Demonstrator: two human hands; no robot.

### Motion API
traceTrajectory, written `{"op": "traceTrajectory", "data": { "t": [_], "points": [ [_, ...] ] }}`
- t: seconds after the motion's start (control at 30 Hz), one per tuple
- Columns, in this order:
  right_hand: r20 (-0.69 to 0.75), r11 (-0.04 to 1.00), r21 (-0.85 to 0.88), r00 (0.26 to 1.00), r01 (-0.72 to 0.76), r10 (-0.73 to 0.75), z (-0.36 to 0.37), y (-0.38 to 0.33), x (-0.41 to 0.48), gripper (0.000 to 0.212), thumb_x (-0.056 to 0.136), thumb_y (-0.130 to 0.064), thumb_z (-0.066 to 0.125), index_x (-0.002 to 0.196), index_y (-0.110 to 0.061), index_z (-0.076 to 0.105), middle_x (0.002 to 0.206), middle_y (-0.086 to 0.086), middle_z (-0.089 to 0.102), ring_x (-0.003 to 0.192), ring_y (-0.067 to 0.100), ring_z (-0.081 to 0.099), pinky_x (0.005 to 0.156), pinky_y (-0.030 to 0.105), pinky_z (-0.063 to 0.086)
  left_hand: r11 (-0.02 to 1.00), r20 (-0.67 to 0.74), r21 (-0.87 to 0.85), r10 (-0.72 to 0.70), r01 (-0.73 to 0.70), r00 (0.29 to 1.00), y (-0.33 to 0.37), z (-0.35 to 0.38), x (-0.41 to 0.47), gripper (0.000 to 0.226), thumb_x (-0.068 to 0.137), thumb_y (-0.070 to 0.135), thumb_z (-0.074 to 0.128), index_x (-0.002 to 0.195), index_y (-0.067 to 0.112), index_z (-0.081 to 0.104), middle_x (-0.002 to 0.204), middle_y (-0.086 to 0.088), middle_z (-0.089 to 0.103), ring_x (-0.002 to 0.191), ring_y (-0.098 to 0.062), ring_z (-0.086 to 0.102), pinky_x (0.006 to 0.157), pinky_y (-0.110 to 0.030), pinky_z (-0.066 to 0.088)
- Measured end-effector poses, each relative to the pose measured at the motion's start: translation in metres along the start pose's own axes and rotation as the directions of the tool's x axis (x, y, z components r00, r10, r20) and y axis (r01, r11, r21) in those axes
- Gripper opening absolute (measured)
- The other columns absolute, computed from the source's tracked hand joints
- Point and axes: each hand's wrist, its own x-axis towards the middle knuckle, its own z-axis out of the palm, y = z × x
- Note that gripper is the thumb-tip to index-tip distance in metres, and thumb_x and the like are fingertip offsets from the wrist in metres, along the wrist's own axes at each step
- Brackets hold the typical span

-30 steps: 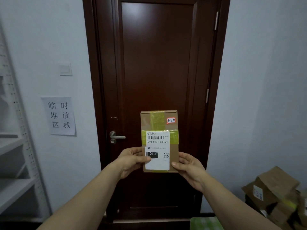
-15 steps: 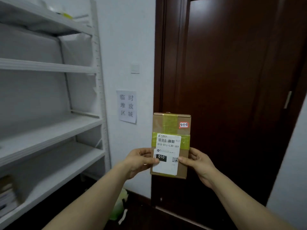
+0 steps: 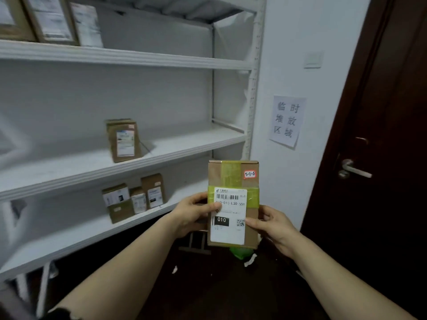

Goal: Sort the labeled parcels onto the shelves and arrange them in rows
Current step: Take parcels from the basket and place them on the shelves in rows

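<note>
Both hands are holding one brown parcel [image 3: 233, 204] upright in mid-air, lower ctr-right of frame, just in front of the shelf unit's [image 3: 129, 58] right end. The left hand [image 3: 191, 213] is gripping the parcel's left edge, w/ thumb lying across the white shipping label [image 3: 228, 229] & fingers curling behind. The right hand [image 3: 270, 225] is pinching the right edge, thumb on the front, fingers wrapping round the back. Green tape [image 3: 231, 174] is running over the parcel's top & across its front. A small red-edged sticker [image 3: 250, 174] reading "5-1-6" is sitting at its upper right corner.

The shelf unit is filling the left of frame. A lone box [image 3: 123, 140] is standing on the middle shelf, ctr-left. A cluster of boxes [image 3: 136, 198] is standing close together on the shelf below. More boxes [image 3: 53, 19], blurred, are leaning at upper left. A paper sign [image 3: 287, 121] is hanging on the wall right of the unit, w/ a dark door [image 3: 381, 227] at the right edge.
</note>
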Motion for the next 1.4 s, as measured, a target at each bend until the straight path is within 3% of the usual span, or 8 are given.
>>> {"op": "traceTrajectory", "data": {
  "t": [0.1, 0.27, 0.53, 0.77, 0.87, 1.13, 1.27, 1.4],
  "points": [
    [0.07, 0.999, -0.04, 0.997, -0.012, 0.014, 0.046, -0.004, 0.012, 0.039, 0.073, 0.001, 0.075, 0.108, -0.013, 0.064, 0.101, 0.007, 0.072, 0.095, 0.019, 0.069, 0.077, 0.026, 0.057, 1.0, -0.07, -0.009, -0.015, 0.015, 0.997, -0.001, -0.047, -0.013, 0.033, 0.077, 0.009, 0.075, 0.107, 0.019, 0.064, 0.096, -0.007, 0.074, 0.088, -0.023, 0.07, 0.07, -0.041, 0.058],
    [0.153, 0.995, -0.095, 0.988, 0.016, -0.001, 0.137, -0.014, 0.049, 0.04, 0.07, -0.002, 0.079, 0.105, -0.014, 0.065, 0.102, 0.007, 0.073, 0.097, 0.024, 0.069, 0.09, 0.042, 0.054, 1.0, -0.163, -0.021, -0.004, 0.0, 0.987, 0.011, -0.136, -0.032, 0.048, 0.071, 0.01, 0.08, 0.115, 0.016, 0.062, 0.098, -0.006, 0.074, 0.094, -0.025, 0.07, 0.073, -0.043, 0.058],
    [0.337, 0.997, -0.018, 0.939, 0.074, -0.064, 0.322, -0.042, 0.097, 0.034, 0.075, 0.002, 0.074, 0.106, -0.008, 0.065, 0.095, 0.008, 0.075, 0.088, 0.022, 0.071, 0.074, 0.034, 0.056, 0.994, -0.305, 0.101, 0.079, -0.05, 0.949, 0.057, -0.306, -0.074, 0.023, 0.078, 0.002, 0.074, 0.099, 0.013, 0.073, 0.109, -0.015, 0.07, 0.094, -0.023, 0.062, 0.098, -0.043, 0.047],
    [0.431, 0.995, 0.017, 0.897, 0.098, -0.096, 0.435, -0.061, 0.128, 0.033, 0.073, -0.002, 0.077, 0.104, -0.011, 0.067, 0.097, 0.006, 0.074, 0.093, 0.026, 0.069, 0.075, 0.036, 0.056, 0.988, -0.449, 0.085, 0.155, -0.131, 0.88, 0.085, -0.396, -0.102, 0.018, 0.081, 0.003, 0.072, 0.095, 0.015, 0.072, 0.088, 0.002, 0.074, 0.082, -0.014, 0.063, 0.07, -0.023, 0.044],
    [0.466, 0.997, 0.002, 0.882, 0.075, -0.067, 0.464, -0.063, 0.142, 0.043, 0.069, -0.006, 0.081, 0.109, -0.011, 0.067, 0.102, 0.007, 0.073, 0.098, 0.027, 0.069, 0.086, 0.043, 0.055, 0.986, -0.497, 0.085, 0.168, -0.145, 0.851, 0.09, -0.421, -0.105, 0.02, 0.08, 0.002, 0.072, 0.096, 0.013, 0.072, 0.09, -0.002, 0.074, 0.082, -0.015, 0.064, 0.072, -0.025, 0.046],
    [0.535, 0.993, -0.039, 0.842, 0.11, -0.072, 0.499, -0.075, 0.186, 0.037, 0.072, -0.008, 0.08, 0.105, -0.015, 0.066, 0.099, 0.005, 0.074, 0.093, 0.026, 0.07, 0.086, 0.048, 0.055, 0.98, -0.583, 0.08, 0.195, -0.183, 0.789, 0.101, -0.451, -0.084, 0.023, 0.079, 0.001, 0.072, 0.098, 0.012, 0.071, 0.092, -0.003, 0.074, 0.085, -0.015, 0.068, 0.074, -0.026, 0.052],
    [0.576, 0.99, -0.049, 0.814, 0.131, -0.079, 0.503, -0.087, 0.216, 0.039, 0.071, -0.009, 0.08, 0.108, -0.014, 0.066, 0.099, 0.003, 0.074, 0.096, 0.023, 0.069, 0.088, 0.045, 0.055, 0.979, -0.621, 0.08, 0.196, -0.187, 0.759, 0.116, -0.452, -0.062, 0.022, 0.08, 0.001, 0.071, 0.098, 0.013, 0.07, 0.094, -0.002, 0.075, 0.086, -0.014, 0.069, 0.075, -0.026, 0.055],
    [0.611, 0.989, -0.024, 0.785, 0.144, -0.099, 0.502, -0.108, 0.245, 0.037, 0.074, -0.005, 0.077, 0.107, -0.014, 0.064, 0.102, 0.004, 0.072, 0.092, 0.019, 0.069, 0.074, 0.032, 0.058, 0.978, -0.634, 0.097, 0.203, -0.184, 0.746, 0.135, -0.454, -0.038, 0.021, 0.081, 0.001, 0.07, 0.098, 0.014, 0.07, 0.093, -0.002, 0.075, 0.092, -0.016, 0.068, 0.084, -0.031, 0.053]
  ]
}}
